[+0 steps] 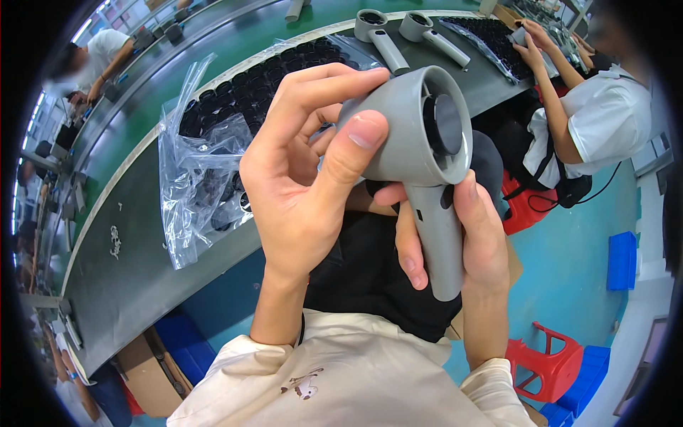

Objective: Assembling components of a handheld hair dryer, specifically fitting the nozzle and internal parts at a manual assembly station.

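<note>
Head view: grey fan near-upright, front rightward.

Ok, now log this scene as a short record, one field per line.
Left hand: gripping the round head of a grey handheld fan
Right hand: holding its handle, thumb on the right side
Workbench: clear plastic bag, round black parts, two similar grey fans
Right side: co-worker holding a grey item
Floor: red stool, blue bin

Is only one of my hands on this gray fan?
No, your left hand holds the fan's head and your right hand its handle.
</note>
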Available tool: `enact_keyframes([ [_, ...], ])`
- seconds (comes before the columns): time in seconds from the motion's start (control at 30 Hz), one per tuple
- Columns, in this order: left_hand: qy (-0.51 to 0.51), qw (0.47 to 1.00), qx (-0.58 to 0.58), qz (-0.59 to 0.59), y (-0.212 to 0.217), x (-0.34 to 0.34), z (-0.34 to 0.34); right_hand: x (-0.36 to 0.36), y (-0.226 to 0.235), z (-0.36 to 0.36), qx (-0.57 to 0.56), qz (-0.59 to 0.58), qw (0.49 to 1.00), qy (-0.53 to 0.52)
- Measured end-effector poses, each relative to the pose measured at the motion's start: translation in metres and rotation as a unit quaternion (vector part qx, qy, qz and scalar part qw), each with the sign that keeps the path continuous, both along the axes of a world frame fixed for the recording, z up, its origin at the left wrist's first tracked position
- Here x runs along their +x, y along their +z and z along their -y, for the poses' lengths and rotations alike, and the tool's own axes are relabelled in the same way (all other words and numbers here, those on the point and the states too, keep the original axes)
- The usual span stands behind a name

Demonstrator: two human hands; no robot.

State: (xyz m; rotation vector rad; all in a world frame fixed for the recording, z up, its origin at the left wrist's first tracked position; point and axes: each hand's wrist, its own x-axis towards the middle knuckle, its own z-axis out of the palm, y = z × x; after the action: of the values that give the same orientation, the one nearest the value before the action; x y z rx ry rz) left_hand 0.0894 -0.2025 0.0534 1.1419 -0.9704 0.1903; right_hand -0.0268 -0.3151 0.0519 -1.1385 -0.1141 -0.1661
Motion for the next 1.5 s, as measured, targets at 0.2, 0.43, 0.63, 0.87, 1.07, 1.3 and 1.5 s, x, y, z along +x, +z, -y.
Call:
enact_keyframes([
  [0.2, -0.022, 0.999, 0.0, -0.029, -0.002, -0.002, 0.007, -0.003, 0.006, 0.004, -0.032, -0.032, 0.999, -0.029],
  [0.43, -0.054, 0.983, 0.048, -0.171, 0.001, 0.001, -0.009, 0.004, 0.015, 0.003, -0.026, -0.111, 0.993, -0.008],
  [0.63, -0.086, 0.969, 0.117, -0.199, 0.023, 0.016, -0.053, 0.03, 0.018, -0.012, -0.074, -0.085, 0.993, 0.046],
  [0.87, 0.11, 0.96, 0.082, -0.244, 0.08, 0.142, -0.106, 0.091, 0.074, -0.003, -0.409, 0.193, 0.887, -0.096],
  [1.07, 0.256, 0.912, 0.206, -0.244, 0.063, 0.38, -0.166, 0.084, 0.073, 0.043, -0.412, 0.187, 0.871, -0.192],
  [1.3, 0.29, 0.876, 0.178, -0.343, -0.035, 0.543, -0.232, 0.019, 0.043, 0.141, -0.417, 0.135, 0.848, -0.298],
  [1.5, 0.313, 0.856, 0.173, -0.372, -0.09, 0.597, -0.27, 0.094, 0.045, 0.098, -0.442, 0.13, 0.816, -0.351],
])
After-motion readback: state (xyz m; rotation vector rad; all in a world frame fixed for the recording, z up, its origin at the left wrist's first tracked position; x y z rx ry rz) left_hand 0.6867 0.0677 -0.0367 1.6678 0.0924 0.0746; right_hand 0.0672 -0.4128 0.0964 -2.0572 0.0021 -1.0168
